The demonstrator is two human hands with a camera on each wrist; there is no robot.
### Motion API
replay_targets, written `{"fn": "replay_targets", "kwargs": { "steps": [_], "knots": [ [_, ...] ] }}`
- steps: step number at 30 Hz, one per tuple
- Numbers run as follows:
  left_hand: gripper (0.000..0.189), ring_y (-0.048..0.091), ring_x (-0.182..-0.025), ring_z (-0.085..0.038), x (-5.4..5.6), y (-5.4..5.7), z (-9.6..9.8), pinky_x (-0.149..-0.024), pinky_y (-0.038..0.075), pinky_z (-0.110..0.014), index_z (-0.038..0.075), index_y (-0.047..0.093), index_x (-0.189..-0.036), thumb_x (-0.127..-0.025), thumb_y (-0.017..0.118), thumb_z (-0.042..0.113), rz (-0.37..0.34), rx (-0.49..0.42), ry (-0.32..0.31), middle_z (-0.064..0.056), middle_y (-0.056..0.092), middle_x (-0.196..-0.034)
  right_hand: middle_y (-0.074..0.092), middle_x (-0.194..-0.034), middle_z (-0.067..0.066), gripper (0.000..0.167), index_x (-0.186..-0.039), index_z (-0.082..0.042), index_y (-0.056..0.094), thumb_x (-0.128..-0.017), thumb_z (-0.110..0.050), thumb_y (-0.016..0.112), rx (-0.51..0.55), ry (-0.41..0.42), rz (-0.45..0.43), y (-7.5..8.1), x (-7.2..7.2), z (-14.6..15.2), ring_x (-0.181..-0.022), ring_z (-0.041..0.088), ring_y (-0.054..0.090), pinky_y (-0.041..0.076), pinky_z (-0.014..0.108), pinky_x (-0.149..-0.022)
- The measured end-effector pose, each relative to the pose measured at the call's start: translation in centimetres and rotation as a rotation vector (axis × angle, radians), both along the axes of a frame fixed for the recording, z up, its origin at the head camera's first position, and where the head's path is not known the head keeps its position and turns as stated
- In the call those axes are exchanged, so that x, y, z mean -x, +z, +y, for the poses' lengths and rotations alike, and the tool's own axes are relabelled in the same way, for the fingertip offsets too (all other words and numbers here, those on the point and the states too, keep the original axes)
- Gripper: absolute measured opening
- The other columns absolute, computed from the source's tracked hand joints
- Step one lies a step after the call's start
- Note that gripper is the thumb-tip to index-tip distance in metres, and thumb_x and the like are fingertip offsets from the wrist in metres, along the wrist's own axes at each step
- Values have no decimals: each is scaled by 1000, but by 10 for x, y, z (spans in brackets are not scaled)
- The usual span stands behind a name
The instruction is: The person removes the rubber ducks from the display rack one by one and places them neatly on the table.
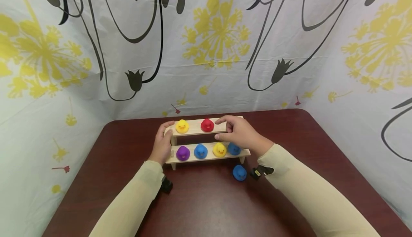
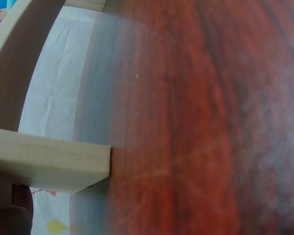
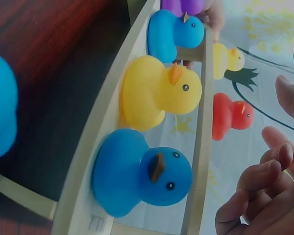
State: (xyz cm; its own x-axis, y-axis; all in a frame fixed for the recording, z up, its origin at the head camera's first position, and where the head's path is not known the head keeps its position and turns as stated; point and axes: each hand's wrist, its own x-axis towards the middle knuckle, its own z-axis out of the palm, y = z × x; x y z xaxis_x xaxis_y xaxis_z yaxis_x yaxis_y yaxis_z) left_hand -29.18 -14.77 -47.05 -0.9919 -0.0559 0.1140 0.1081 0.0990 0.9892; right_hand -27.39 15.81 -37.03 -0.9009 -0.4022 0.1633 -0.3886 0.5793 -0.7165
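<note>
At the left end of a two-tier wooden rack point(image 1: 194, 127), the left hand point(image 1: 162, 146) gripped the upper tier, thumb in front, fingers bent around the edge. The right hand point(image 1: 239, 131) hung just beside the red duck point(image 1: 207, 125), thumb and forefinger spread wide with nothing between them, other fingers loosely curled.

Positions: upper tier, yellow duck point(image 1: 182, 126) at left, red duck near the middle; lower tier, left to right, purple, blue, yellow, blue. One loose blue duck point(image 1: 239, 173) lay on the table point(image 1: 193, 201), just in front of the rack's right end.

Step in hand, as judged: setting ducks along the rack, six on and one off. Next move probably called for a steady left grip while the right hand went down to the loose duck and narrowed around its body.

Materials: rack pale, fine-grained, square-edged; ducks smooth, rounded, probably soft vinyl, likely to yield slightly when pinched; table dark red, wood-grained, glossy.
</note>
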Motion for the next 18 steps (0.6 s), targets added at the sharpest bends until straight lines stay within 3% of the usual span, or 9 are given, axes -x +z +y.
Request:
{"fn": "replay_targets", "kwargs": {
  "steps": [9,18],
  "knots": [
    [35,30,-156,-26,0,-1,1,-129,21,-53,21,54,-145,-113,39,23,-4,0,8,-4,38,-164,48,-70,3,52,-134,-15,69,-88,-30,87,17,-34,-40,1,13,-11,-60,21,45,39,31,-55],
    [35,29,-156,-27,1,-1,0,-129,21,-54,19,53,-145,-113,38,23,7,2,3,-5,38,-164,51,-72,3,49,-134,-18,68,-90,-31,85,-49,-34,-29,-1,21,-17,-59,20,46,40,30,-54]
  ]
}}
